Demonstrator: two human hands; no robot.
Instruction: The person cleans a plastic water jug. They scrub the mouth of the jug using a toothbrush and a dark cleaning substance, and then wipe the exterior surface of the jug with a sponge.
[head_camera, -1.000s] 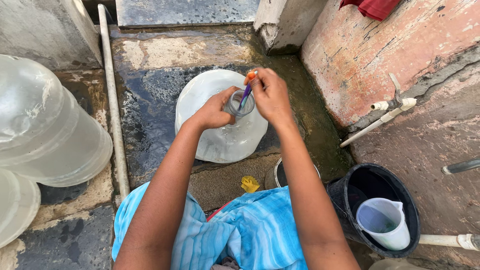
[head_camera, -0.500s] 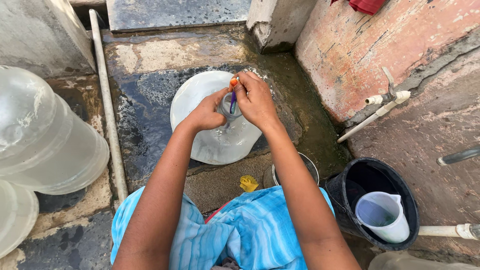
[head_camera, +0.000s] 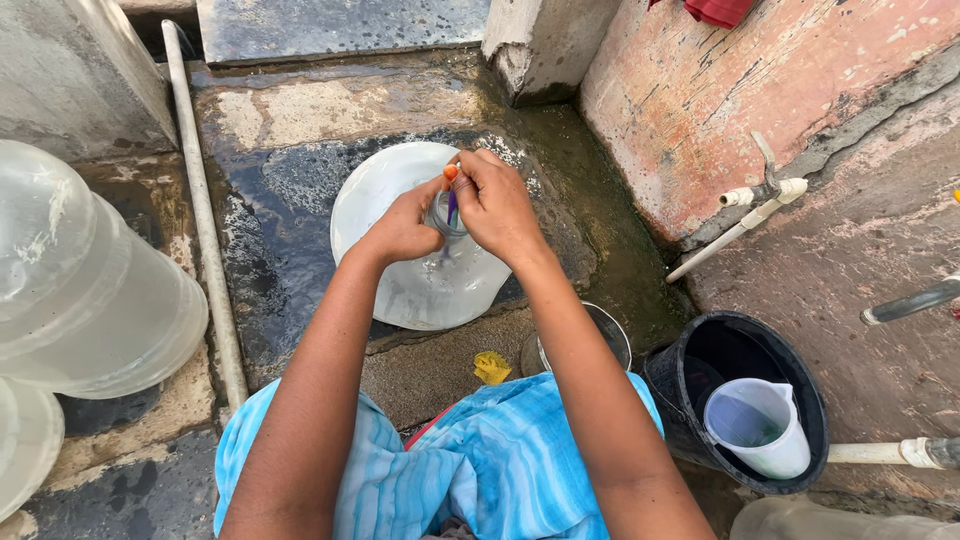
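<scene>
A large clear plastic water jug stands upright on the wet stone floor, seen from above. My left hand grips its neck. My right hand holds a thin brush with an orange and purple handle, pushed down into the jug's mouth. Both forearms reach forward over my blue striped garment.
Two more big clear jugs lie at the left beside a white pipe. A black bucket holding a white jug stands at the right, below a wall tap. A steel cup and yellow scrap sit near my knees.
My hands stay at the jug's mouth; the brush has shifted slightly between frames. The view has drifted a little.
</scene>
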